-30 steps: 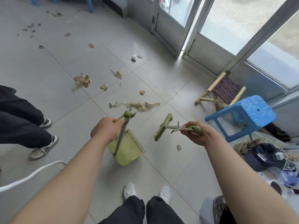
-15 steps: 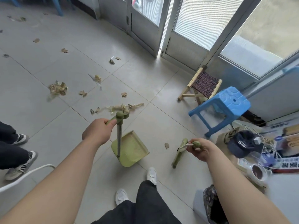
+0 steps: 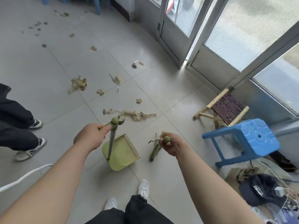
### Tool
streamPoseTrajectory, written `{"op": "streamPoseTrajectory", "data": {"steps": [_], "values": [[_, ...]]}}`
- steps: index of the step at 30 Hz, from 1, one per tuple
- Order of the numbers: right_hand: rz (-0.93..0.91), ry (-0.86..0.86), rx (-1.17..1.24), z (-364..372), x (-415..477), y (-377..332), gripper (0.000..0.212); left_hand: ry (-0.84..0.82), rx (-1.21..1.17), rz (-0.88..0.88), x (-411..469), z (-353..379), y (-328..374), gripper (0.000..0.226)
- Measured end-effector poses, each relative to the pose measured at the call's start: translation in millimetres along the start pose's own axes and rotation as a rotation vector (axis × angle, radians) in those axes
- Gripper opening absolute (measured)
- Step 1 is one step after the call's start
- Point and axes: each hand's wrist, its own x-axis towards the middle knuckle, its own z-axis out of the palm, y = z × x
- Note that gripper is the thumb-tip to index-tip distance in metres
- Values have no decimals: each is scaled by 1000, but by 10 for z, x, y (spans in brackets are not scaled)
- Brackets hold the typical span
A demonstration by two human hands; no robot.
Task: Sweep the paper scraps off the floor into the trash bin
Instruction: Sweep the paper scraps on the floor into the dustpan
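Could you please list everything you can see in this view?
tan paper scraps: many, tan, scattered on the floor
green plastic dustpan: one, green, centre foreground
green broom: one, green, right of dustpan
blue plastic stool: one, blue, right side
wooden folding stool: one, purple seat, behind blue stool
dark cap: one, dark, lower right
bystander's legs: two, dark trousers, left edge
left hand: one, grips dustpan handle
right hand: one, grips broom handle

Dustpan (image 3: 123, 154): left of broom (image 3: 154, 151).
Paper scraps (image 3: 137, 114): on floor (image 3: 161, 88), beyond both.
Stool (image 3: 255, 138): right of broom.
Folding seat (image 3: 226, 109): behind stool.
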Motion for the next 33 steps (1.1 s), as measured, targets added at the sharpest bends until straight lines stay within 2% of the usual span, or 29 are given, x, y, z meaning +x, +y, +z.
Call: {"op": "streamPoseTrajectory", "data": {"steps": [2, 4, 6, 7, 10, 11, 15, 18, 27, 31, 33], "values": [[-8, -52, -44, 148, 53, -191, 17, 33, 6, -24, 77, -47, 27, 50], [11, -90, -29, 209, 89, -355, 7, 69, -6, -49, 149, -81, 50, 50], [44, -111, 34, 181, 128, -482, 6, 93, -26, -76, 209, -115, 68, 49], [53, -118, 77, 150, 146, -534, 11, 102, -41, -87, 238, -136, 67, 49], [34, -125, 120, 59, 198, -684, 48, 138, -81, -112, 334, -230, 48, 50], [16, -129, 108, 54, 205, -743, 50, 155, -92, -121, 382, -273, 43, 50], [-7, -135, 25, 177, 218, -960, 22, 218, -145, -148, 622, -415, 58, 48], [27, -64, -5, 407, 304, -1106, 9, 246, -180, -153, 827, -515, 70, 47], [72, -5, 4, 1738, 642, -1381, 29, 214, -224, -166, 1429, -1024, -90, 45], [84, -62, 15, 2376, 734, -1495, 9, 206, -224, -184, 1622, -1220, -164, 45], [65, -81, -4, 2634, 789, -1565, 10, 206, -200, -199, 1694, -1284, -212, 44]]}}
